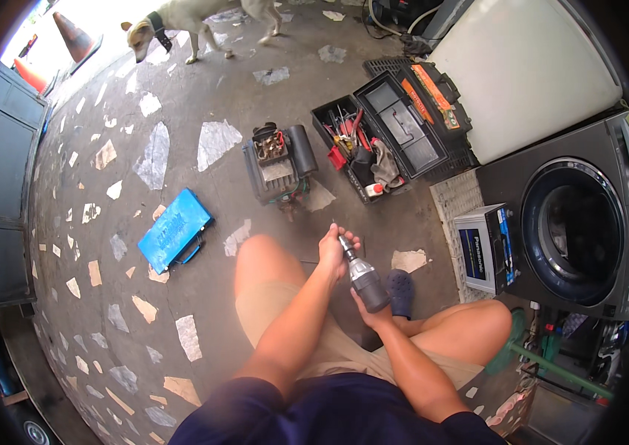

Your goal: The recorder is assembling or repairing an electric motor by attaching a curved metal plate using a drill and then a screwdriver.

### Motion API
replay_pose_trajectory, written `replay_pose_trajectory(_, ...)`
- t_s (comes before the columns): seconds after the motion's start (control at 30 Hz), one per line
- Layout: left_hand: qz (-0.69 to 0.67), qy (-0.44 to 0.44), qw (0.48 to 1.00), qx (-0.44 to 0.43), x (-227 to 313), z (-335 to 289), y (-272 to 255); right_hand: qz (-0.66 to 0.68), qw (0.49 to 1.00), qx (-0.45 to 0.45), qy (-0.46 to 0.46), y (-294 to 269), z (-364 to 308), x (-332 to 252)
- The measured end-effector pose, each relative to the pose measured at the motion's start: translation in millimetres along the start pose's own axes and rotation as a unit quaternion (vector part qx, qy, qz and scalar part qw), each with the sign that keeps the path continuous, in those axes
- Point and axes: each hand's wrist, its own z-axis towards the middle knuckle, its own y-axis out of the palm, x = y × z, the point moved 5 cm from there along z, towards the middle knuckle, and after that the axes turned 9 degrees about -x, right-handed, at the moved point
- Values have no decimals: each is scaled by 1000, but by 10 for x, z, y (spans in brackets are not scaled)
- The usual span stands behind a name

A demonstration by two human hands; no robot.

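right hand [371, 314] was wrapped round the rear body of a black and silver power tool [366, 279], clamped on it. left hand [333, 251] was up at the front end, fingers curled about the silver nose, so both hands were on the same tool. tool was between the person's knees, tilted, nose toward 11 o'clock, with a thin tip poking out past the left hand. clock taken from the tool: dark blue clog [400, 288] just beside at 4, on the person's foot. motor unit [277, 178] on the floor at 11, near, with an exposed brown top box and a black cylinder along its side. black toolbox [385, 101] lay open at 12, its tray full of hand tools, red handles, a grey glove-like cloth and a small white bottle with a red cap. bright blue case [173, 231] lay flat between 9 and 10, handle facing the person. small carton [482, 248] stood between 2 and 3, in front of a dark front-loading washer [572, 231]. big off-white panel [525, 74] was at 1. farther off, a pale dog [181, 13] with a dark collar was at 11, an orange cone [75, 37] at 10.
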Motion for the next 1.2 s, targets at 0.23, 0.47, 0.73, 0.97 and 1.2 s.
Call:
replay_pose_trajectory(0.23, 127, 29, 953, 273, -13, 622, -736, 69, 997, 10, 38, -100, -214, 251)
replay_pose_trajectory(0.47, 53, -228, 972, -1, -946, 196, -324, 173, 975, 64, 127, -290, -281, 128)
replay_pose_trajectory(0.73, 270, -201, 939, 73, -1280, 212, -554, 139, 960, 81, 229, -198, -523, 535)
replay_pose_trajectory(0.97, 766, 3, 622, 163, -1083, 744, -480, 251, 919, 174, 248, 52, -875, 939)
replay_pose_trajectory(1.2, 800, -11, 586, 130, -1095, 785, -353, 229, 913, 189, 279, 155, -988, 1262)
